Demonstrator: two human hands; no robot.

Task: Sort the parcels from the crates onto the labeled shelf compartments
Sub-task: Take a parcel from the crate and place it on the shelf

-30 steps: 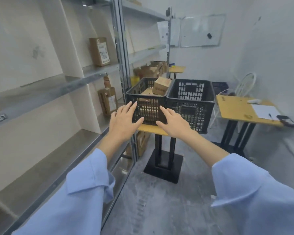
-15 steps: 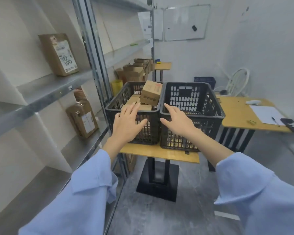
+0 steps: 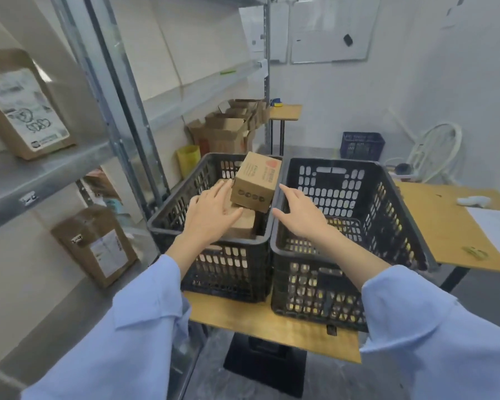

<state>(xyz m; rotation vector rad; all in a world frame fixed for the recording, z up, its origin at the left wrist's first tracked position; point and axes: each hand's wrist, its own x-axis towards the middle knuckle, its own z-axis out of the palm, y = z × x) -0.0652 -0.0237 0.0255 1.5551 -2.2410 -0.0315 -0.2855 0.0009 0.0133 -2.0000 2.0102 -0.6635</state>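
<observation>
Both hands are holding nothing, with fingers straight and slightly spread. The left hand (image 3: pixel 211 215) is hovering over the left black crate (image 3: pixel 214 264), palm down, its fingertips just beside the left face of the top parcel (image 3: pixel 256 181); I cannot tell whether they are touching it. The right hand (image 3: pixel 300 215) is hovering above the near-left corner of the right black crate (image 3: pixel 344 284), its index finger pointing toward the right edge of the same parcel, close to it but apart from it.

The top parcel, a small cardboard box with red print, is sitting tilted inside the left crate, resting on a second cardboard parcel (image 3: pixel 243 226) that is partly hidden under the left hand. The two crates are standing side by side, rims touching, on a wooden surface (image 3: pixel 272 324).

On the left, the metal shelf (image 3: pixel 41 168) is carrying one labelled parcel (image 3: pixel 23 108) on an upper level and another labelled parcel (image 3: pixel 96 243) leaning in the level below. Light blue sleeves are covering both forearms.

A second wooden surface (image 3: pixel 445 226) at right is carrying a sheet of paper (image 3: pixel 497 226).
</observation>
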